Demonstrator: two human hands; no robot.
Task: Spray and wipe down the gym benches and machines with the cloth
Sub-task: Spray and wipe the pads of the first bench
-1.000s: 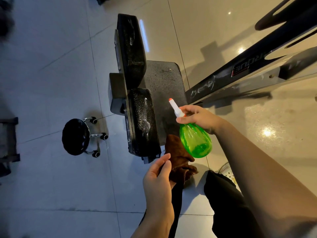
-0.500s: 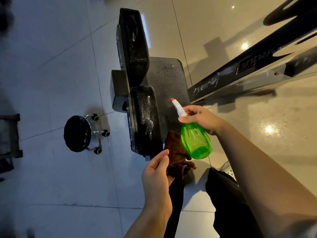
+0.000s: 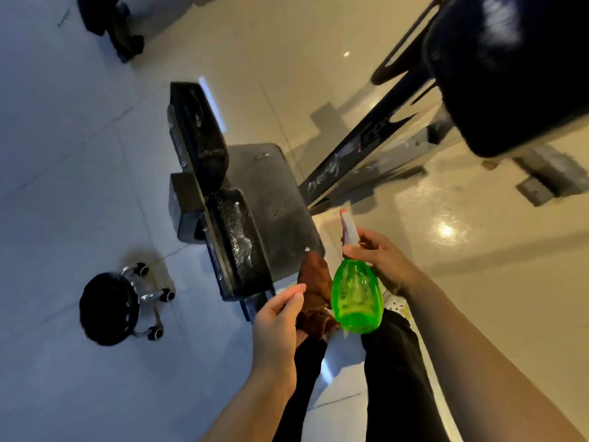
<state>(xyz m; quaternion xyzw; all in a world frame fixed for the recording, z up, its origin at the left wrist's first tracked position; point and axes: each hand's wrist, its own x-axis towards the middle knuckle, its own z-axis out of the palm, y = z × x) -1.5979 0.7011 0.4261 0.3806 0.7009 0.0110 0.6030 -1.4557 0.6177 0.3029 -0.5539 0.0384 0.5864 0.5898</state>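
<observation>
My right hand [image 3: 379, 260] grips the neck of a green spray bottle [image 3: 357, 298] with a white, red-tipped nozzle that points up and away. My left hand [image 3: 280, 317] holds a brown cloth [image 3: 315, 282] that hangs just below the near end of the machine. The machine has two black pads, a near one [image 3: 239, 240] with wet streaks and a far one [image 3: 200, 138], beside a grey footplate [image 3: 274, 193]. Both hands are close to the near pad's lower end, the bottle to its right.
A black round stool on castors [image 3: 111, 307] stands on the tiled floor at the left. A slanted black frame beam [image 3: 357, 151] runs to the right, under a large black pad [image 3: 510, 68] at top right. My dark trouser legs [image 3: 392, 378] are below.
The view has tilted and pulled back, so a large black pad shows at top right. My right hand and the bottle have shifted right, away from the near pad. The left hand keeps the cloth.
</observation>
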